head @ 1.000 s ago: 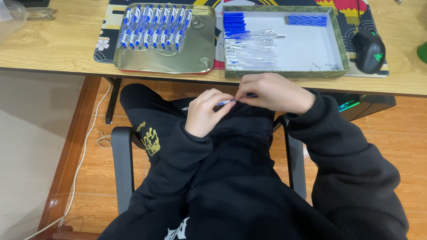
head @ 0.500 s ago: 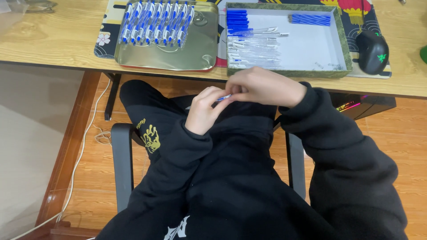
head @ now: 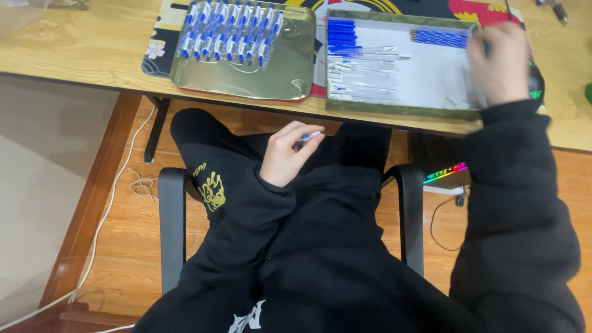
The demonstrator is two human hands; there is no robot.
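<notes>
My left hand rests over my lap, below the table edge, with its fingers closed on a part-built pen that has a clear barrel and a blue end. My right hand is up over the right end of the green-rimmed white tray, blurred; whether it holds anything cannot be told. In that tray lie blue pen caps at the left, clear barrels below them, and blue refills at the top right. A gold metal tray to the left carries several finished blue-and-white pens.
Both trays sit on a wooden desk over a patterned mat. A black mouse lies just right of the white tray, partly behind my right hand. Black chair arms flank my lap. Cables run over the wooden floor.
My right hand has left the pen in my lap and reached up to the right end of the white tray. My left hand stays in my lap with the pen.
</notes>
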